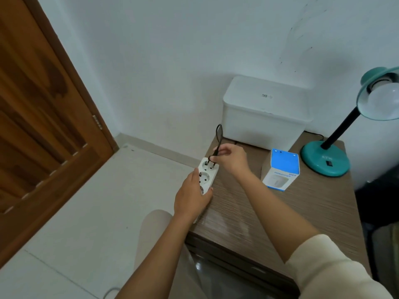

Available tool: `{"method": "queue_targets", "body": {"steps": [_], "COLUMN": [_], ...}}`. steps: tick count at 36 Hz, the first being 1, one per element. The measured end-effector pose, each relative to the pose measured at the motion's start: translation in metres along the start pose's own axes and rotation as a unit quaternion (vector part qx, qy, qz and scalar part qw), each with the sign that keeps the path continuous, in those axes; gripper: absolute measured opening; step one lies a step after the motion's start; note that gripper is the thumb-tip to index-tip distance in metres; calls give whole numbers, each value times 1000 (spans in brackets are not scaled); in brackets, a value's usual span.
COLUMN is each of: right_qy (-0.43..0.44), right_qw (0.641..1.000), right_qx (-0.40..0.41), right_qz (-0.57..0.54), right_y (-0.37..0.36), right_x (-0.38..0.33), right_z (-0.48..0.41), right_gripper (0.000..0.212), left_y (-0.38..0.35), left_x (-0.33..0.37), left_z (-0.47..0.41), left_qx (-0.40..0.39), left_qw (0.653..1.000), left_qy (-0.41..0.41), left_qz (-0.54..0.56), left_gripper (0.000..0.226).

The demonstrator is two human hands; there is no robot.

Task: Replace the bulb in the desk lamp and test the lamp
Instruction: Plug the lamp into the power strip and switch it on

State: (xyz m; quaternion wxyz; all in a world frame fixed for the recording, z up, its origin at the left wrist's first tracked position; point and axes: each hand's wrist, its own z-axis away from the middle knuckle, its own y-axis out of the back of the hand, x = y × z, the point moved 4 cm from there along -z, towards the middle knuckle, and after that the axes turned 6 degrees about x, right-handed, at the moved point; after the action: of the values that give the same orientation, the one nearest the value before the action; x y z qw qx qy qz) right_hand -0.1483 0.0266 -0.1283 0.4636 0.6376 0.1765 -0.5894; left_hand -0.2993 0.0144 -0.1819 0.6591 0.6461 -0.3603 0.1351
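1. Gripping the near end of a white plastic multi-socket power strip (206,177) with the left hand (192,198), fingers wrapped round its body, steadying it at the counter's edge, about 9 o'clock of the brown wood-grain counter (291,212).
2. Pinching a small black two-pin plug (212,160) between thumb and fingertips of the right hand (232,159), pins sitting at the far socket of the strip; whether fully seated, not clear.
3. Trailing up from the plug in a loop, a thin black cord (219,134), running toward 12 o'clock behind a white lidded plastic storage box (266,112).
4. Standing at 2 o'clock on the counter, a teal metal desk lamp with black neck and round base (325,159); a round frosted white bulb (383,98) already sitting in the shade, unlit.
5. Resting between hands and lamp, a blue-and-white cardboard carton (281,169), marked as a humidifier box.
6. Judging the step: bulb swap apparently finished, powering the lamp for the test now under way.
7. Next move probably calling for pressing the plug straight down, pins aligned with the holes, while bracing the strip against sliding off the edge; then releasing both hands and reaching to 2 o'clock for the dark switch (329,163) on the base.
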Motion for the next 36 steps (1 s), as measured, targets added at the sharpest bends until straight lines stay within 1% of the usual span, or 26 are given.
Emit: {"method": "queue_targets", "body": {"steps": [6, 14, 18, 20, 24, 26, 27, 28, 30, 32, 36], "right_qy": [45, 83, 102, 114, 132, 142, 151, 164, 177, 167, 144], "right_qw": [995, 986, 969, 961, 956, 958, 959, 960, 963, 971, 979], "right_qx": [-76, -126, -196, -215, -202, -182, -166, -146, -107, -79, -14], "right_qz": [40, 70, 109, 134, 164, 170, 172, 174, 173, 155, 142], "right_y": [-13, -14, -17, -18, -20, -21, -21, -21, -18, -17, -23], "right_x": [5, 4, 3, 3, 4, 4, 3, 4, 5, 8, 11], "right_z": [0, -9, -12, -12, -13, -11, -9, -8, -7, -5, 1], "right_gripper": [23, 21, 24, 20, 16, 11, 7, 8, 19, 7, 16], "left_y": [-2, -2, -3, -3, -2, -2, -2, -2, -2, -3, -3], "left_x": [-2, -3, -4, -4, -4, -4, -3, -3, -3, -3, -3], "left_z": [-1, -1, -1, -1, -2, -1, -2, -2, -3, -3, -2], "left_qx": [-8, 0, 1, 0, 2, 5, 6, 6, 8, 8, 8], "left_qw": [1000, 1000, 1000, 1000, 1000, 1000, 1000, 1000, 1000, 1000, 1000], "left_qy": [9, 5, 4, 5, 6, 4, 4, 4, 3, 3, 4], "left_qz": [10, 11, 22, 23, 22, 26, 27, 26, 21, 17, 20], "left_gripper": [72, 67, 67, 67, 66, 64, 64, 65, 65, 66, 65]}}
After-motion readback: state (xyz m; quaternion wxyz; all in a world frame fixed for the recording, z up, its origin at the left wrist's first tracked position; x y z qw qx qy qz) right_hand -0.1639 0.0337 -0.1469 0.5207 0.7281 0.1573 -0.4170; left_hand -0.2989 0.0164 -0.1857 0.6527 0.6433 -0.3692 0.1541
